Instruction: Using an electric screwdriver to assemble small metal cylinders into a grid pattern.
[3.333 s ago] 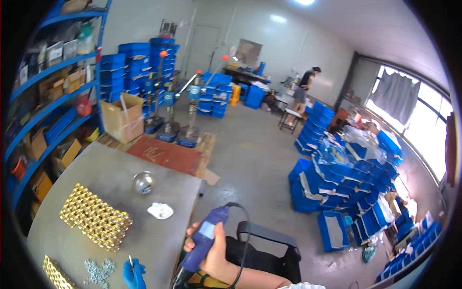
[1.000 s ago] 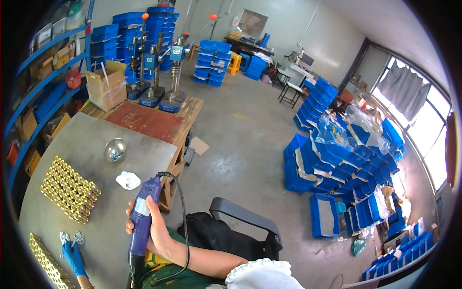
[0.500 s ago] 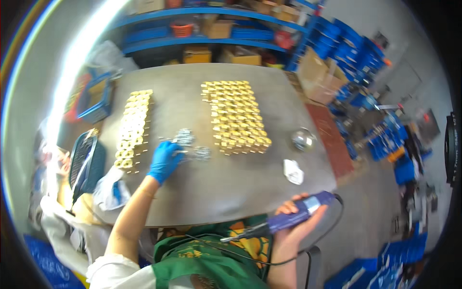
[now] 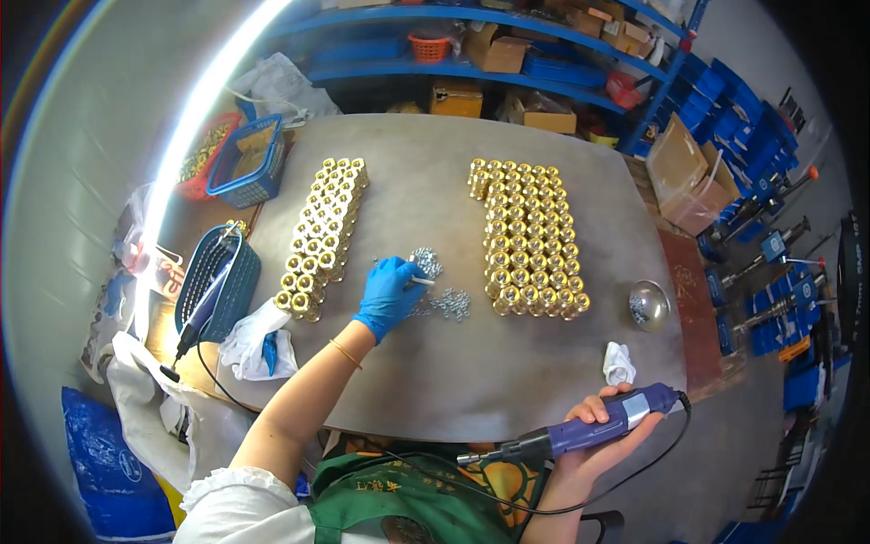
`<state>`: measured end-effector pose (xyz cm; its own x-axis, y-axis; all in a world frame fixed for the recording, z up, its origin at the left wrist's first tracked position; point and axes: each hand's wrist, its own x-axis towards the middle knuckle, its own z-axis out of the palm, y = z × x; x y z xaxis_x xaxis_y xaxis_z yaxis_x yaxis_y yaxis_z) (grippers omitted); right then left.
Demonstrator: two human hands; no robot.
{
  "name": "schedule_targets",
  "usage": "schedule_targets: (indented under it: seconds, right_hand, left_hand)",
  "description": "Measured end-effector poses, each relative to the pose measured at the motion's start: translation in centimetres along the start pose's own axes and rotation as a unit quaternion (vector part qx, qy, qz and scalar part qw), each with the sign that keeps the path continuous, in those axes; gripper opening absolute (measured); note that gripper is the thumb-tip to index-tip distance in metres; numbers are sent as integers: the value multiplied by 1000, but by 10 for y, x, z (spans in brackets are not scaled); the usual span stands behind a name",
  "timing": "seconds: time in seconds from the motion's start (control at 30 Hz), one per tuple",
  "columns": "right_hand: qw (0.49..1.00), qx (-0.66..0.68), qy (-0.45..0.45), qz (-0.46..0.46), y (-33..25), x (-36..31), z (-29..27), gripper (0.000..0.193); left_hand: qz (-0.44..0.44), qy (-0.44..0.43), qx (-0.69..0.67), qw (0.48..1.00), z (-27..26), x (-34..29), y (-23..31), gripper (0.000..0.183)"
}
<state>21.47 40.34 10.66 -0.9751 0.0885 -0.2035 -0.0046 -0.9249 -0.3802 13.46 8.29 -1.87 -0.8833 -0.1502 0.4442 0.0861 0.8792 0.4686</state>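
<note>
Blue shelving (image 4: pixel 426 12) beyond grey table (image 4: pixel 417 154); bright light strip (image 4: pixel 195 107) left.

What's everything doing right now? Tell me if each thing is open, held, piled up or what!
Left hand: blue-gloved, pinching a small pale rod
Right hand: bare, gripping the purple tool
Gold fittings: standing in two blocks
Silver bits: loose in piles
Metal bowl: holding small parts
White wad: crumpled
Teal basket: holding a second tool
Cardboard box: flaps open
</note>
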Motion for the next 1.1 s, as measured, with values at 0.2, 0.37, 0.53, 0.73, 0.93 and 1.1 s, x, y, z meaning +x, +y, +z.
schedule_targets:
  seconds: [0.2, 0.37, 0.53, 0.73, 0.93, 1.1]
  right_hand:
    - [1000, 1, -2, 30, 16, 16, 2, 52]
    - [1000, -15, 12, 16, 19, 25, 0, 51]
    - [999, -10, 23, 23, 25, 35, 4, 52]
    - [997, -15, -58, 44, 33, 50, 11, 53]
    - [992, 8, -105, 63, 40, 63, 16, 51]
    - [991, 79, -89, -65, 40, 79, 26, 53]
  left_hand:
    - [-64, -34, 17, 997, 7, 13, 37, 20]
    - [-62, -154, 95, 982, 4, 26, 42, 19]
    - [-62, -211, 100, 970, -5, 30, 37, 17]
    - [-43, -229, 113, 966, -9, 29, 34, 16]
    - [-53, -114, -94, 988, -29, 13, 32, 14]
    - [-348, -160, -791, 478, -60, -31, 101, 21]
